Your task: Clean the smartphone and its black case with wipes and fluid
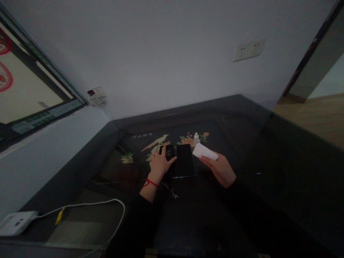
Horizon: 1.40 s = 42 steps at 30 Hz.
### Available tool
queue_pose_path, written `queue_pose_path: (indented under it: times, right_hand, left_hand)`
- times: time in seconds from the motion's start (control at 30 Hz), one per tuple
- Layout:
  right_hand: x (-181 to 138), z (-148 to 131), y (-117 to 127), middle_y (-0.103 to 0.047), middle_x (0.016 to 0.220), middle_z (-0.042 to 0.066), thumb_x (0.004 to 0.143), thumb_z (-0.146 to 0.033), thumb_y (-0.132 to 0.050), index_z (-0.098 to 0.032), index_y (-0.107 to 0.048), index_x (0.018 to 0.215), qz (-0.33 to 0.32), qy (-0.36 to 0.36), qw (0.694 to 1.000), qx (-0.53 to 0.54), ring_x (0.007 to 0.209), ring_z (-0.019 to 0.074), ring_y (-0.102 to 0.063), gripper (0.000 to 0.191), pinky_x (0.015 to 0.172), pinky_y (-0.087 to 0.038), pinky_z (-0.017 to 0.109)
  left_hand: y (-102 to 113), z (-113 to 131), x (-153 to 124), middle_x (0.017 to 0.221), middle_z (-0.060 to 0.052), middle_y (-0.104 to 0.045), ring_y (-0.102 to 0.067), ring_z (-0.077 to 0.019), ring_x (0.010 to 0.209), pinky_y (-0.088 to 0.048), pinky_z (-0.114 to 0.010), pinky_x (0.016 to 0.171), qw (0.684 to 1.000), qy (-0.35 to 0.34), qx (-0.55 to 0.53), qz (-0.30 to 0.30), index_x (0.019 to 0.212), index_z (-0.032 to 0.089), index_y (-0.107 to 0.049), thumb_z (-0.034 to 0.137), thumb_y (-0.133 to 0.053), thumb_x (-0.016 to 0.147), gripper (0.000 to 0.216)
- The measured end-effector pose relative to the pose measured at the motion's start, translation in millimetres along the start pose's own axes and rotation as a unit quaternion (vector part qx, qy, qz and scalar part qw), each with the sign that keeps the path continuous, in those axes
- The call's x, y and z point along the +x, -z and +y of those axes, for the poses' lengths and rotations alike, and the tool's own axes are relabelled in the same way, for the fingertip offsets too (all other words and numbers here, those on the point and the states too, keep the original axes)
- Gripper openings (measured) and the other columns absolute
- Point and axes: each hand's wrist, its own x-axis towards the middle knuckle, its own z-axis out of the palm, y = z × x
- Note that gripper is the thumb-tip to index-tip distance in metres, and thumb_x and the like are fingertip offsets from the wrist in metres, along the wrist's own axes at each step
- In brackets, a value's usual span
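Note:
My left hand point(159, 163) lies with spread fingers over a black phone case point(170, 153) that shows round camera openings. The thumb touches its right side, and the hand covers much of it. Just right of the case, a black smartphone point(185, 161) rests screen up on the table. Beyond the phone's upper right corner stands a small clear bottle point(196, 139) with a pale cap. My right hand point(221, 168) is closed on a flat white piece point(205, 152), like a folded tissue, held to the right of the phone. A thin strap with small charms point(172, 191) hangs below the case.
The dark glossy table point(255, 143) carries a bird-and-flower pattern. At the lower left lie a white box-shaped device point(18, 223) and its white cable point(107, 201) with a yellow tag point(60, 215). Wall sockets point(249, 50) and a window point(32, 79) are behind.

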Motion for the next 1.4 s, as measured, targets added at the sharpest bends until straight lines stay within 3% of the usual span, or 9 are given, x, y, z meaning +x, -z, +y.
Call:
queue_pose_path:
  times: [0.13, 0.23, 0.33, 0.53, 0.73, 0.87, 0.97, 1.13, 1.4]
  right_hand:
    - [7.0, 0.9, 9.0, -0.074, 0.098, 0.01, 0.067, -0.027, -0.081, -0.014, -0.072, 0.089, 0.014, -0.015, 1.0, -0.021, 0.092, 0.0234, -0.069, 0.027, 0.074, -0.061, 0.035]
    - [10.3, 1.4, 12.2, -0.073, 0.098, 0.008, 0.071, -0.026, -0.078, -0.015, -0.071, 0.091, 0.019, -0.036, 0.999, -0.031, 0.089, 0.0216, -0.068, 0.024, 0.066, -0.061, 0.033]
    - [11.1, 3.8, 9.7, -0.071, 0.099, 0.007, 0.077, -0.023, -0.073, -0.016, -0.069, 0.094, 0.013, -0.062, 0.998, -0.031, 0.09, 0.02, -0.066, 0.018, 0.07, -0.061, 0.034]
    - [13.1, 12.0, -4.3, -0.063, 0.11, 0.006, 0.091, -0.028, -0.06, -0.014, -0.059, 0.112, -0.026, -0.126, 0.991, -0.035, 0.093, 0.018, -0.064, 0.025, 0.078, -0.056, 0.037]
    - [16.1, 6.9, -4.3, -0.061, 0.114, 0.007, 0.092, -0.032, -0.058, -0.015, -0.057, 0.116, -0.026, -0.163, 0.985, -0.043, 0.095, 0.0189, -0.063, 0.029, 0.08, -0.055, 0.038]
    - [9.3, 0.9, -3.5, -0.066, 0.105, 0.006, 0.091, -0.025, -0.06, -0.014, -0.062, 0.109, -0.024, -0.183, 0.982, -0.038, 0.086, 0.016, -0.065, 0.021, 0.072, -0.057, 0.033]
    - [1.0, -3.5, -7.5, -0.072, 0.096, 0.007, 0.086, -0.017, -0.062, -0.014, -0.067, 0.1, -0.026, -0.186, 0.982, -0.028, 0.077, 0.0155, -0.068, 0.015, 0.063, -0.058, 0.027]
    - [-8.6, -14.9, -10.6, -0.074, 0.092, 0.01, 0.079, -0.018, -0.068, -0.014, -0.071, 0.092, -0.029, -0.16, 0.986, -0.027, 0.074, 0.0191, -0.07, 0.015, 0.058, -0.06, 0.03]
    - [-2.3, -24.7, 3.9, -0.073, 0.088, 0.006, 0.067, -0.03, -0.081, -0.014, -0.073, 0.083, 0.03, -0.036, 0.997, -0.067, 0.082, 0.0189, -0.066, 0.024, 0.071, -0.061, 0.035]
  left_hand:
    - [8.5, 6.5, -7.0, 0.15, -0.019, -0.03, -0.018, -0.0467, 0.14, -0.014, -0.069, 0.106, 0.994, -0.031, -0.101, 0.011, 0.149, 0.03, -0.028, 0.053, -0.06, 0.08, 0.08]
    - [10.9, 17.3, -18.0, 0.153, -0.011, -0.033, -0.022, -0.0299, 0.143, -0.017, -0.047, 0.116, 0.969, -0.069, -0.236, -0.037, 0.148, 0.027, -0.032, 0.046, -0.051, 0.088, 0.066]
    - [4.0, 25.8, -31.3, 0.148, -0.014, -0.042, -0.037, -0.0226, 0.138, -0.032, -0.036, 0.111, 0.916, -0.051, -0.38, -0.12, 0.147, 0.022, -0.033, 0.038, -0.046, 0.091, 0.06]
    - [-9.2, 30.6, -41.2, 0.157, -0.013, -0.027, -0.023, -0.0204, 0.145, -0.025, -0.032, 0.114, 0.801, 0.05, -0.57, -0.179, 0.149, 0.022, -0.025, 0.03, -0.053, 0.086, 0.07]
    - [-8.7, 37.7, -45.1, 0.156, -0.015, -0.028, -0.033, -0.0236, 0.141, -0.021, -0.04, 0.116, 0.726, 0.12, -0.66, -0.155, 0.15, 0.018, -0.023, 0.019, -0.056, 0.082, 0.075]
    - [-8.3, 47.3, -55.2, 0.144, -0.007, -0.049, -0.046, -0.0211, 0.132, -0.034, -0.035, 0.111, 0.679, 0.107, -0.712, -0.146, 0.146, 0.024, -0.034, 0.019, -0.055, 0.084, 0.066]
    - [-4.9, 49.5, -59.3, 0.141, -0.003, -0.053, -0.051, -0.02, 0.127, -0.041, -0.034, 0.105, 0.649, 0.108, -0.737, -0.157, 0.148, 0.031, -0.027, 0.026, -0.056, 0.087, 0.068]
    - [4.0, 37.8, -59.5, 0.141, -0.002, -0.052, -0.061, -0.0225, 0.115, -0.048, -0.042, 0.098, 0.6, 0.104, -0.764, -0.215, 0.148, 0.036, -0.023, 0.031, -0.048, 0.09, 0.063]
    - [-2.1, 12.1, -75.3, 0.147, -0.006, -0.044, -0.059, -0.0305, 0.118, -0.038, -0.056, 0.103, 0.455, 0.091, -0.826, -0.32, 0.148, 0.044, -0.011, 0.033, -0.046, 0.088, 0.07]
